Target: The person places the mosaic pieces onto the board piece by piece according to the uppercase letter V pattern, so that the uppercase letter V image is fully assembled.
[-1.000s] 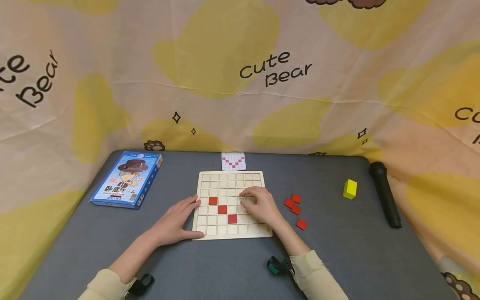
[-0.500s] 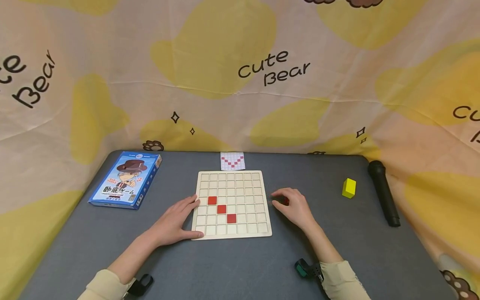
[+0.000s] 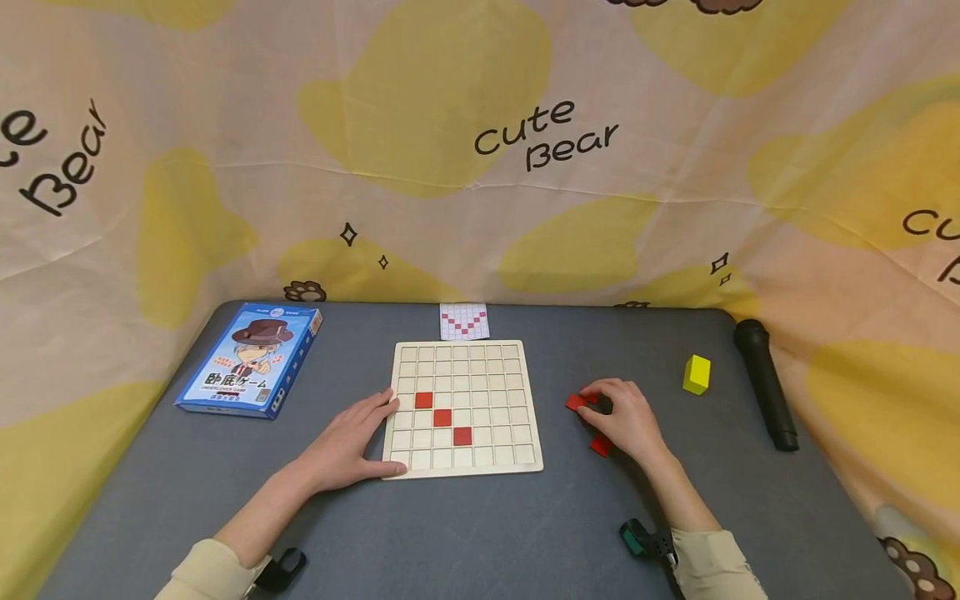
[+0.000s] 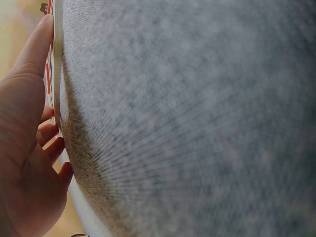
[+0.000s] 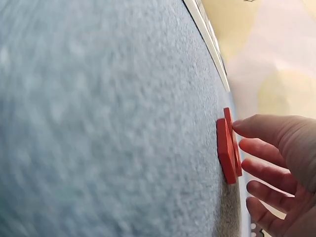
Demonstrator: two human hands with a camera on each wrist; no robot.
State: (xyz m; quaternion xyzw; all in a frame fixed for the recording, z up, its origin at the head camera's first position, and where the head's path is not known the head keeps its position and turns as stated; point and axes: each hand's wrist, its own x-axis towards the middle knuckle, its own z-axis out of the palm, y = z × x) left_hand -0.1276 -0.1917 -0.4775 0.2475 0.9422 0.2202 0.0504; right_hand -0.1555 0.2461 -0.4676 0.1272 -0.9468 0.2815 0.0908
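Observation:
A pale wooden grid board (image 3: 502,457) bears three red square tiles (image 3: 442,417) in a diagonal. My left hand (image 3: 348,442) rests on its left side, fingers along the left edge and thumb at the near left corner. To the right of the board, my right hand (image 3: 626,417) is over the loose red tiles (image 3: 575,402), thumb and index finger spread around them and partly hiding them. One loose tile (image 3: 600,445) lies nearer, below the thumb. In the right wrist view the thumb tip is right at the edge of a red tile (image 5: 225,150), other fingers spread behind.
A small pattern card (image 3: 465,331) with a pink V lies behind the board. A blue game box (image 3: 247,362) is at the far left of the grey table (image 3: 375,542). On the right are a yellow block (image 3: 697,375) and a black microphone (image 3: 767,383).
My right hand has moved from over the board's right side, past its edge, to the loose red tiles. My left hand has stayed on the board.

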